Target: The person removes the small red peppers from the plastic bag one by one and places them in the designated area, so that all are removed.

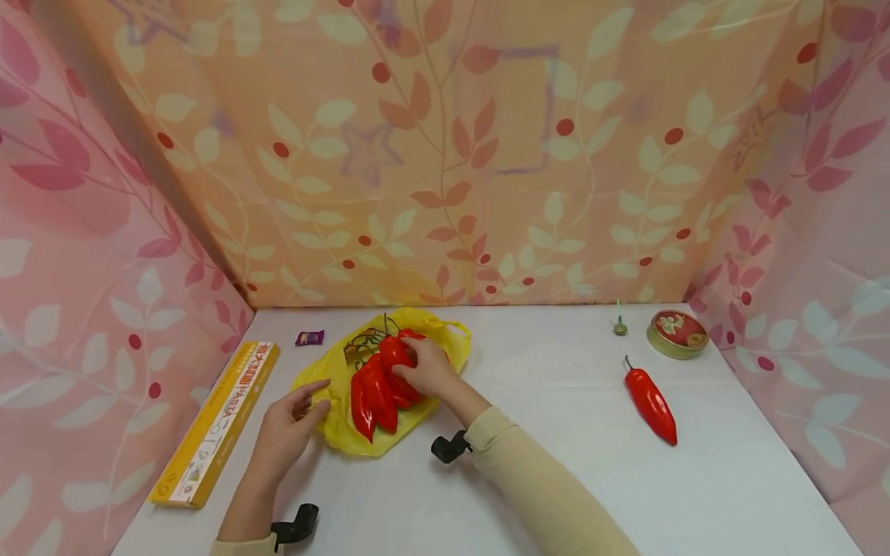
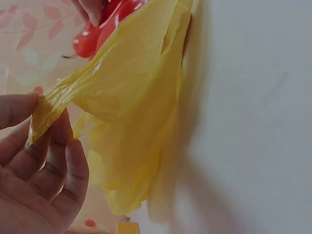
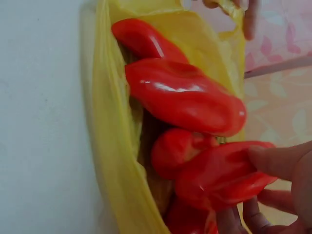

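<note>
A yellow plastic bag (image 1: 334, 378) lies on the white table (image 1: 542, 479), holding several glossy red peppers (image 1: 375, 390). My left hand (image 1: 295, 417) pinches the bag's edge (image 2: 46, 109) between thumb and fingers and pulls it taut. My right hand (image 1: 427, 367) reaches into the bag's mouth and grips one red pepper (image 3: 219, 173), with the other peppers (image 3: 183, 95) lying beside it inside the yellow bag (image 3: 109, 146). One more red pepper (image 1: 651, 403) lies alone on the table to the right.
A long yellow pasta box (image 1: 219, 421) lies along the table's left edge. A small purple wrapper (image 1: 310, 337) sits behind the bag. A round tin (image 1: 677, 333) and a small green object (image 1: 619, 326) stand at the back right. Patterned cloth walls enclose three sides.
</note>
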The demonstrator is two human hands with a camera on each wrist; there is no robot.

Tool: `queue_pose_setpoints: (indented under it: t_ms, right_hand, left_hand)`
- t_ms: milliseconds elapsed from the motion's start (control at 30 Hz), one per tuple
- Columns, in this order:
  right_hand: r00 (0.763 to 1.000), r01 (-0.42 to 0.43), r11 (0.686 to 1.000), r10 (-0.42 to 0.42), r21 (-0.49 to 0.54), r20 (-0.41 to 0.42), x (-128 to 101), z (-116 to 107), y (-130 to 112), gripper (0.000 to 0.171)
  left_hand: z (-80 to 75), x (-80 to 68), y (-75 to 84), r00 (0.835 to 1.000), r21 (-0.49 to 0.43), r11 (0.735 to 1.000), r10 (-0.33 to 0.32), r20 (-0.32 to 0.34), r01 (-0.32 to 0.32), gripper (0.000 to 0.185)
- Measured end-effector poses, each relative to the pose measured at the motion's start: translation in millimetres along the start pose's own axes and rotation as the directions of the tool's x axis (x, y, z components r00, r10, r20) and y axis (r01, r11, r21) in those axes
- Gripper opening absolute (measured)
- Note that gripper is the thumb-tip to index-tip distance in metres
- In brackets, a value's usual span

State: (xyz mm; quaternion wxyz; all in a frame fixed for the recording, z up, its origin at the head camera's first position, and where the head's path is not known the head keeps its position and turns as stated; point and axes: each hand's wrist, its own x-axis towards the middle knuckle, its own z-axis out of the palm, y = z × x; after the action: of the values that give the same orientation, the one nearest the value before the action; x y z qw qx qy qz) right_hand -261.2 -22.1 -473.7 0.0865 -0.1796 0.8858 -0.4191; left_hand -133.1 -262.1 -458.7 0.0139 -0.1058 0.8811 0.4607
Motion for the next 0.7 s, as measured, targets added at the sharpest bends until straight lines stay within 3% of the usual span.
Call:
queue_pose_setpoints:
  t_ms: [367,700]
  right_hand:
    - [0.995,0.082,0.99,-0.089,0.113,0.054,-28.5,-22.9,1.1,0.062]
    - [0.995,0.094,0.974,-0.1,0.206,0.017,-59.9,-51.6,10.2,0.066]
  left_hand:
    - [-2.8,-2.6,0.2,1.0,-0.03,0.999,-0.022,0.019,0.022,0.047]
    - [-0.3,-2.3,1.9,1.0,-0.048,0.999,-0.009,0.016,0.009,0.045]
